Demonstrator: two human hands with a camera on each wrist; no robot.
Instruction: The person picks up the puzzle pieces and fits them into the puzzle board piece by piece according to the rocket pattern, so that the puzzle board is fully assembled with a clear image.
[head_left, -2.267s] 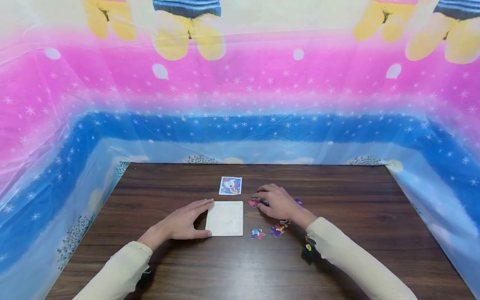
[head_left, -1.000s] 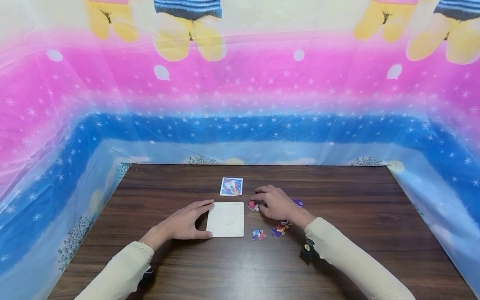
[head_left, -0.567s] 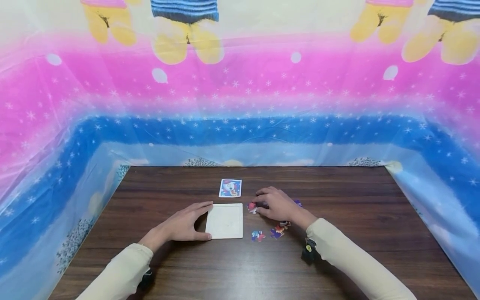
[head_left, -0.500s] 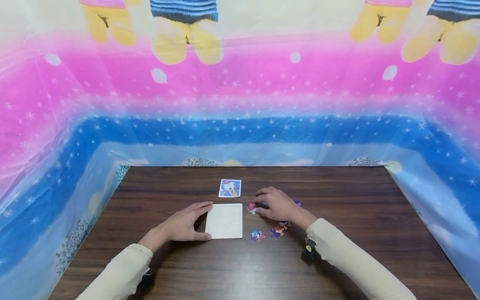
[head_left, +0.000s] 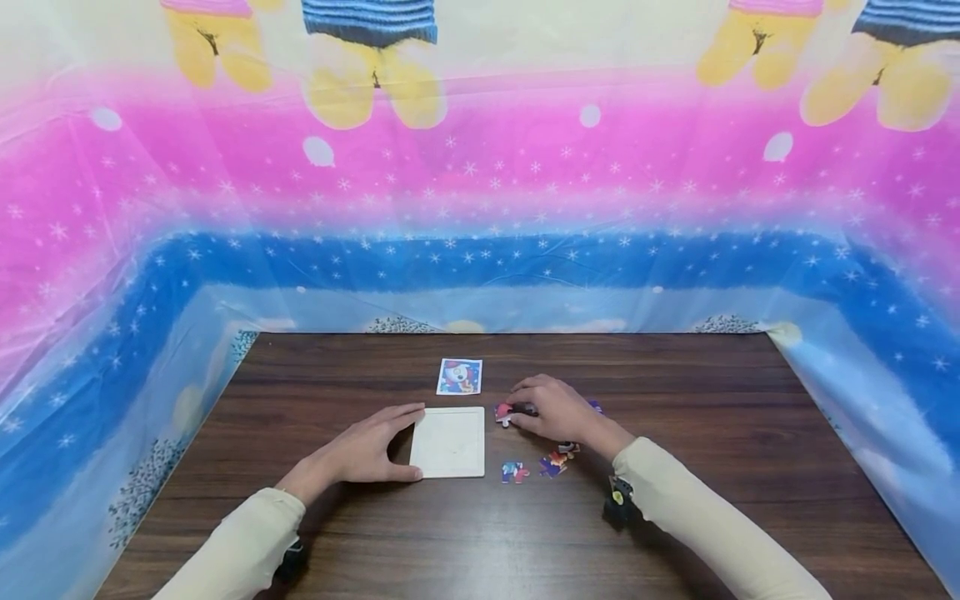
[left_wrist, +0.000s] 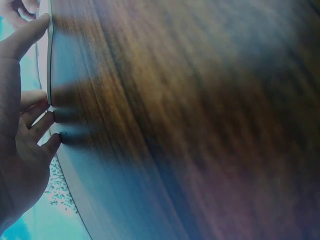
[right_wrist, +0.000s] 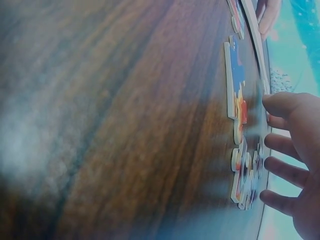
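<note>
My left hand lies at the left side of a white square puzzle tray. Its thumb touches the near left corner and its forefinger the far left one, with the fingers fairly straight. To the tray's right, my right hand pinches a pink-red jigsaw piece between thumb and forefinger, low over the table. That hand hides part of the table and of the pieces behind it. In the right wrist view, jigsaw pieces lie on the wood beside the hand, seen edge-on.
A small picture card of a white cartoon face lies beyond the tray. Nearer me are a blue and red jigsaw piece and an orange and purple one. A purple piece shows past my right wrist. Patterned cloth surrounds the dark wooden table.
The pink-red jigsaw piece has turned in my right fingers and shifted slightly left and nearer. My left hand and the tray keep their places.
</note>
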